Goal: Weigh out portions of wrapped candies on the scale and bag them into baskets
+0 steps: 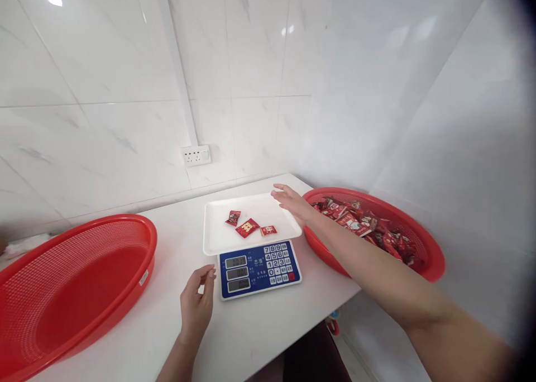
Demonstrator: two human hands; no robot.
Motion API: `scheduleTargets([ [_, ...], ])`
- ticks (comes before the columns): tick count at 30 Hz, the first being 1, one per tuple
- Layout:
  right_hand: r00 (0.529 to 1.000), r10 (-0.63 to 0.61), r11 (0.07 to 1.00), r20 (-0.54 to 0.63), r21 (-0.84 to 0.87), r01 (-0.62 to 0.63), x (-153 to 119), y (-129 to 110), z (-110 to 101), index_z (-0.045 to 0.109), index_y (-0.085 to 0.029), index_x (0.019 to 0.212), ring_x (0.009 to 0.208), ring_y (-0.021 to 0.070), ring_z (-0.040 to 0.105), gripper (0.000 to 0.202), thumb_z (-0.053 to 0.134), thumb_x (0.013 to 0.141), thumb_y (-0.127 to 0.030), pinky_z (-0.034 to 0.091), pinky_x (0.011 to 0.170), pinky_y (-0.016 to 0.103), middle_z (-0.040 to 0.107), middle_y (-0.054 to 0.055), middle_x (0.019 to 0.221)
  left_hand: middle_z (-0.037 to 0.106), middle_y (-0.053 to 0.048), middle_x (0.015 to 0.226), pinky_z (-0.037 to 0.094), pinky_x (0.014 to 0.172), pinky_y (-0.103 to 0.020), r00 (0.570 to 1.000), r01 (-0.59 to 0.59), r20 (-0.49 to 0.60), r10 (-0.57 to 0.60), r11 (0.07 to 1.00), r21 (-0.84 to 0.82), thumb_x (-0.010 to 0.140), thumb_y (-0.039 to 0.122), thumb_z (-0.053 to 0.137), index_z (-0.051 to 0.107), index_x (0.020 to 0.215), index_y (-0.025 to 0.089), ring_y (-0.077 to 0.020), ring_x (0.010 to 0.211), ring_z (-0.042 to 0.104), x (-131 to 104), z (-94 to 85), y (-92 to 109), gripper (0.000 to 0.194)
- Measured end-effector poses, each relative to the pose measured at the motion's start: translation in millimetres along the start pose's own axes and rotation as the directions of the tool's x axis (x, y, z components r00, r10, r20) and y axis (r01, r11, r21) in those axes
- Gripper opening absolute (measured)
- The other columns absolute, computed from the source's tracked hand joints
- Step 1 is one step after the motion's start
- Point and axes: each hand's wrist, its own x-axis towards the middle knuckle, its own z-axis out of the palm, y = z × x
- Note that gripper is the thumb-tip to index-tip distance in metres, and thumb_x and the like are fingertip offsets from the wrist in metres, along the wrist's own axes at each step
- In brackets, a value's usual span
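My right hand [292, 201] reaches over the right edge of the scale's white tray [211, 239], fingers stretched out and nothing in them. On the tray lie three small red wrapped packets: a dark-and-red packet [233, 218], a larger red packet [247, 228] in the middle and a small red packet [268, 230] at the right. In front of the tray is the digital scale's blue keypad panel [260, 270], with three small displays. Beside its left edge, my left hand [198, 298] is loosely closed, thumb against fingertips, and no object shows in it.
To the right, partly behind my forearm, stands a red plastic basket [435, 264] holding many red wrapped packets [377, 228]. Another red basket [144, 242], with a bare bottom, sits at the left on the white table [176, 220]. A socket [196, 155] is on the tiled wall.
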Motion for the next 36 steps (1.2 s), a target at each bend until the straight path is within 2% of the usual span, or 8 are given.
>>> scheduleTargets([
  [4,0.996,-0.068,0.962,-0.054,-0.269,0.051,-16,22,-64,0.045,-0.020,0.131,0.117,0.0227,0.051,0.054,0.057,0.082,-0.038,0.036,0.101,0.038,0.056,0.011,0.126,0.070,-0.008,0.087,0.050,0.051,-0.022,1.000,0.005,-0.014,-0.005,1.000,0.015,0.078,0.051,0.050,0.063,0.093,0.019,-0.0189,0.075,0.067,0,-1.7,1,0.038],
  [8,0.998,-0.029,0.755,-0.056,-0.655,-0.015,-50,51,-147,0.052,-0.023,0.127,0.122,0.0268,0.047,0.050,0.058,0.080,-0.037,0.034,0.103,0.040,0.052,0.008,0.133,0.071,-0.005,0.086,0.050,0.052,-0.022,0.999,0.035,-0.004,-0.034,0.994,0.101,0.073,0.054,0.051,0.064,0.091,0.022,-0.0197,0.078,0.068,2,-3.8,-2,0.039],
  [11,0.988,0.104,0.699,-0.114,-0.698,-0.154,-82,69,-193,0.057,-0.021,0.123,0.118,0.0316,0.050,0.056,0.066,0.071,-0.039,0.037,0.101,0.041,0.057,0.008,0.129,0.072,-0.004,0.087,0.050,0.050,-0.021,0.997,0.060,0.031,-0.067,0.983,0.172,0.071,0.056,0.050,0.065,0.093,0.025,-0.0203,0.082,0.068,3,-2.6,-7,0.041],
  [13,0.975,0.183,0.683,-0.127,-0.697,-0.219,-98,81,-207,0.057,-0.020,0.124,0.114,0.0325,0.054,0.063,0.071,0.066,-0.040,0.040,0.098,0.040,0.060,0.009,0.125,0.072,-0.002,0.089,0.050,0.049,-0.021,0.995,0.066,0.058,-0.079,0.978,0.196,0.069,0.056,0.050,0.065,0.093,0.026,-0.0206,0.084,0.068,4,-0.6,-9,0.042],
  [18,0.959,0.236,0.699,-0.157,-0.658,-0.280,-109,102,-198,0.047,-0.018,0.134,0.111,0.0304,0.056,0.079,0.072,0.060,-0.029,0.042,0.093,0.037,0.059,0.011,0.124,0.073,-0.002,0.087,0.052,0.056,-0.024,0.994,0.072,0.067,-0.088,0.975,0.210,0.067,0.057,0.049,0.065,0.091,0.026,-0.0212,0.083,0.068,4,3.5,-10,0.043],
  [22,0.962,0.175,0.758,-0.208,-0.595,-0.267,-104,96,-189,0.061,-0.022,0.118,0.104,0.0284,0.059,0.058,0.063,0.061,-0.015,0.044,0.088,0.036,0.064,0.006,0.115,0.073,-0.003,0.087,0.052,0.060,-0.027,0.994,0.079,0.057,-0.093,0.974,0.214,0.067,0.059,0.048,0.065,0.089,0.024,-0.0230,0.083,0.068,5,4.1,-9,0.044],
  [26,0.962,0.078,0.856,-0.260,-0.478,-0.198,-98,78,-186,0.068,-0.025,0.103,0.096,0.0237,0.062,0.040,0.058,0.065,-0.014,0.045,0.087,0.034,0.066,0.002,0.110,0.073,-0.004,0.088,0.053,0.063,-0.030,0.994,0.088,0.052,-0.099,0.980,0.177,0.067,0.062,0.047,0.064,0.092,0.024,-0.0237,0.084,0.068,6,3.1,-12,0.048],
  [36,0.912,-0.047,0.980,-0.408,-0.196,-0.037,-75,67,-163,0.060,-0.021,0.113,0.086,0.0162,0.063,0.040,0.058,0.073,-0.021,0.050,0.077,0.030,0.066,0.004,0.108,0.073,-0.004,0.086,0.053,0.064,-0.031,0.992,0.116,0.033,-0.124,0.977,0.180,0.067,0.060,0.047,0.063,0.091,0.025,-0.0234,0.083,0.068,8,0.9,-7,0.046],
])
